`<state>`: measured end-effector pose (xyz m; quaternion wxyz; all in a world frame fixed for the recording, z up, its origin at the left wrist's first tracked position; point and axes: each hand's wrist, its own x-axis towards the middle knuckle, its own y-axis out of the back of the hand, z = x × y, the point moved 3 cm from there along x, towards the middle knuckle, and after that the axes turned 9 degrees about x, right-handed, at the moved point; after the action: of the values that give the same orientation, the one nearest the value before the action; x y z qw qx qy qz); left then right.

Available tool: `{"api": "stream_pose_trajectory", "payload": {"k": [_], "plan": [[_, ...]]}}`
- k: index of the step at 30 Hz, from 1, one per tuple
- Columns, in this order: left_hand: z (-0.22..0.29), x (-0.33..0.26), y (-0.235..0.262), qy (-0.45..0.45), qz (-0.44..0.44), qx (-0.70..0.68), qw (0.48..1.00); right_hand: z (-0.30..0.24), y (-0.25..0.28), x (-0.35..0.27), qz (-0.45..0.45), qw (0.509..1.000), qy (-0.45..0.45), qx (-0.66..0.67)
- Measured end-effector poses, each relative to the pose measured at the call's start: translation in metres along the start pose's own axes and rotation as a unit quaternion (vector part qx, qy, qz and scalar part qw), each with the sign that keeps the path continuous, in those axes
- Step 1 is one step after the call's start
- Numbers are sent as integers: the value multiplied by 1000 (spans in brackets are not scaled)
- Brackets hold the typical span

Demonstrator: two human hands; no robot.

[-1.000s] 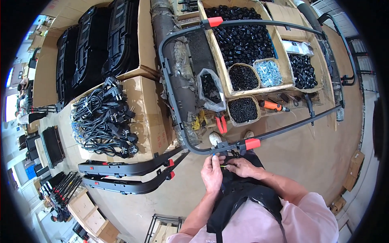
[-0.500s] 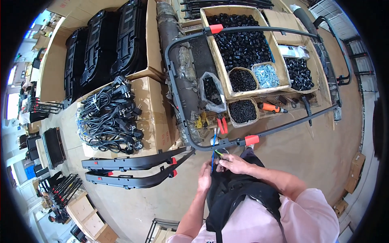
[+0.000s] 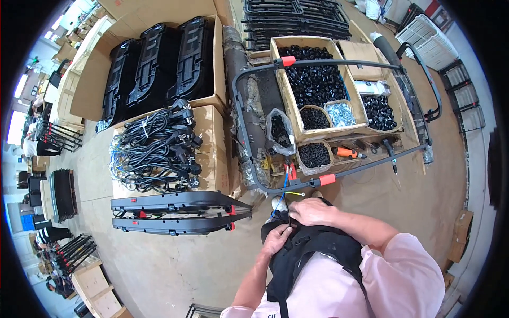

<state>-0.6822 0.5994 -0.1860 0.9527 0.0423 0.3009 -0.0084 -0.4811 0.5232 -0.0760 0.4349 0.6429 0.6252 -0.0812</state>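
Note:
A rounded black frame (image 3: 344, 175) with red pieces stretches across in front of me. From its near corner hang a blue wire (image 3: 287, 183), a yellow-green wire (image 3: 295, 193) with a ring end, and a thin black wire (image 3: 289, 204). My left hand (image 3: 275, 239) is low, thumb and fingers pinched on the lower part of the black wire. Higher up, my right hand (image 3: 314, 211) has its fingers curled in, fingertips at the same wire; its grip is partly hidden. The yellow-green wire's end sticks out free above my right hand.
Beyond the frame stand a tray of black parts (image 3: 313, 79), a bowl of black screws (image 3: 315, 155) and an orange-handled tool (image 3: 347, 152). Bundled power cords (image 3: 159, 148) lie on a carton at left, above two black curved bars (image 3: 175, 225). A carton (image 3: 79, 90) holds large black panels.
My left hand has moved lower, onto the black wire. My right hand has let go of the yellow-green wire, which now points right. The view has shifted slightly.

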Motion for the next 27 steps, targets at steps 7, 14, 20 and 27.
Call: {"api": "stream_pose_trajectory", "payload": {"k": [7,14,20,27], "plan": [[0,-7,6,-21,101,18,995,2,134,-9,214,968,23,-128],[-2,-17,5,24,178,51,982,25,96,93,-72,977,1,202],[34,-13,9,46,258,-27,965,64,88,134,185,841,-15,508],[88,46,22,6,313,-78,946,45,132,162,291,716,75,630]]}}
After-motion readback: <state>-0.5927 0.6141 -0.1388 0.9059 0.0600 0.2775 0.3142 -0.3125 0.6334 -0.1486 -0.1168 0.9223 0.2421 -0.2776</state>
